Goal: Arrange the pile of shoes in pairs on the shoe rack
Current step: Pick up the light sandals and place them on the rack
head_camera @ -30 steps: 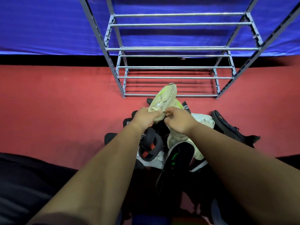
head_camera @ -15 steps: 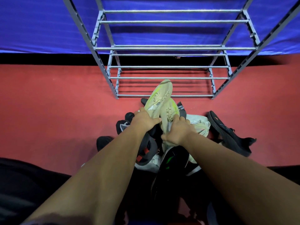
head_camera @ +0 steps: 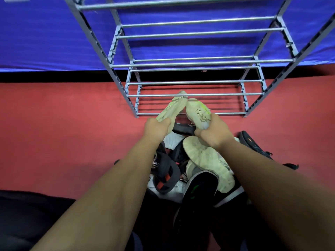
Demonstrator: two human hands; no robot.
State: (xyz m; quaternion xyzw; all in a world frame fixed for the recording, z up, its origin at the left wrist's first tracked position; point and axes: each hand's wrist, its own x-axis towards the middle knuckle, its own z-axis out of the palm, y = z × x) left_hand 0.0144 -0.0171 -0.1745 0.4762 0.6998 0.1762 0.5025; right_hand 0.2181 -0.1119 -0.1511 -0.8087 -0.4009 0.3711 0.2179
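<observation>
**A:** Shoes first: where does the pale green pair sit?

**B:** One in each hand, lifted above the pile [head_camera: 192,171] on the red floor [head_camera: 63,133]. The left hand [head_camera: 156,128] is clenched around the heel end of the left shoe [head_camera: 173,109]; the right hand [head_camera: 214,134] grasps the heel end of the right shoe [head_camera: 198,113], sole side turned up toward the camera.

**A:** Which way do they lie from the fingers?

**B:** Their long axes run from the fingers toward twelve o'clock, the left one leaning to one o'clock, the right to eleven, so the toes meet, apparently touching, just before the shoe rack [head_camera: 190,96].

**A:** And the rack from there?

**B:** Dead ahead at twelve. Its rails are bare in this view, and the toes overlap the lower front bars. Whether they touch a bar I cannot tell.

**A:** Which hand is nearer?

**B:** About even; the left shoe's toe reaches slightly farther up. I judge the next move needs both soles turned down and the axes brought parallel, toes pushed in across the rails.

**A:** Risk?

**B:** A toe could drop between two bars.
</observation>
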